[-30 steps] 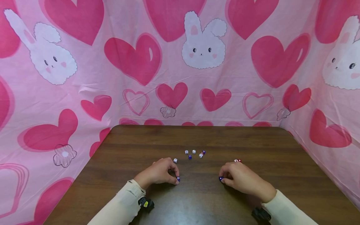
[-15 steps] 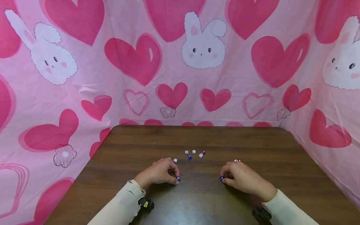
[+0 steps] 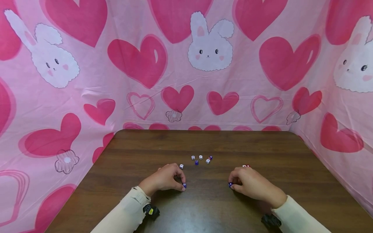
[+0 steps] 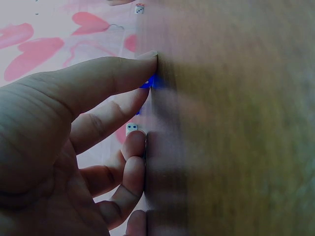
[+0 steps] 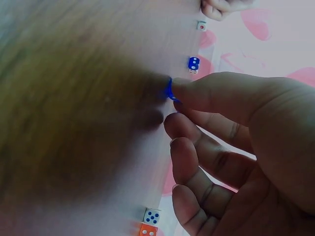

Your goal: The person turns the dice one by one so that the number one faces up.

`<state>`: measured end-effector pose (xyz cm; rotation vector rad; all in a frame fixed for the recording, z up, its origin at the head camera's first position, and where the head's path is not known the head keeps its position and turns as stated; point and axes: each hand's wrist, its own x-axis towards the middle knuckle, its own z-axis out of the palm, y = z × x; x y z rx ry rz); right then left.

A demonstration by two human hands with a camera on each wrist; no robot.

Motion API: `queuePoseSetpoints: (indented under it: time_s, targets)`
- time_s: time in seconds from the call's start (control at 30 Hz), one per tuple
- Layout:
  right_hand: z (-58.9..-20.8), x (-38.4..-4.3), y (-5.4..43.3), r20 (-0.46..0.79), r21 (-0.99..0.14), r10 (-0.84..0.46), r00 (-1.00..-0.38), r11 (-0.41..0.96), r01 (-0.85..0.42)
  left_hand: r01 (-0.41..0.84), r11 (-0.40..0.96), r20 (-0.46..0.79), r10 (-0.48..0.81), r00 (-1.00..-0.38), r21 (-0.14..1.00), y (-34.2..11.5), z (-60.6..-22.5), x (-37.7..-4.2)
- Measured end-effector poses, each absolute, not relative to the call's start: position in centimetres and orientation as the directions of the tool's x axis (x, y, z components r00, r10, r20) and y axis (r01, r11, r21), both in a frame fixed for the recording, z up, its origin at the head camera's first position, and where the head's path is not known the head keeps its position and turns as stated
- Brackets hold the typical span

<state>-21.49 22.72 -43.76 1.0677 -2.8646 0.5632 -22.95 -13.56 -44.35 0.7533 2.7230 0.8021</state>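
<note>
On the left of the table, my left hand (image 3: 165, 178) pinches a blue die (image 3: 184, 185) between thumb and index finger, down at the wood. The left wrist view shows that blue die (image 4: 147, 82) partly covered by the fingertips. To the right, my right hand (image 3: 252, 183) pinches another blue die (image 3: 230, 184) the same way, low over the table. Most of this blue die (image 5: 170, 89) is hidden by thumb and finger in the right wrist view. A stretch of wood separates the two hands.
Beyond the hands on the brown table (image 3: 204, 207) lie several loose dice, among them a white die (image 3: 200, 157) and a blue die (image 3: 196, 162). Another white die (image 3: 181, 166) sits by my left knuckles. A red die (image 5: 148, 230) touches a white die (image 5: 152, 216) behind my right hand.
My right hand has shifted slightly to the right with its blue die, whose visible face has turned a little. The left hand has stayed still.
</note>
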Motion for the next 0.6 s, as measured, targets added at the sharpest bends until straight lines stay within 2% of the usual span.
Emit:
queuePoseSetpoints:
  time_s: [0.27, 0.6]
  targets:
    - [-43.82, -21.38, 22.69, 0.136, -0.321, -0.601, -0.788, 0.726, -0.609, 0.413, 0.718, -0.056, 0.53, -0.846, 0.56, -13.59, -44.43, -23.05]
    - [-43.82, -21.42, 22.69, 0.139, -0.314, -0.614, -0.777, 0.716, -0.623, 0.422, 0.711, -0.043, 0.535, -0.844, 0.563, -13.55, -44.33, -22.98]
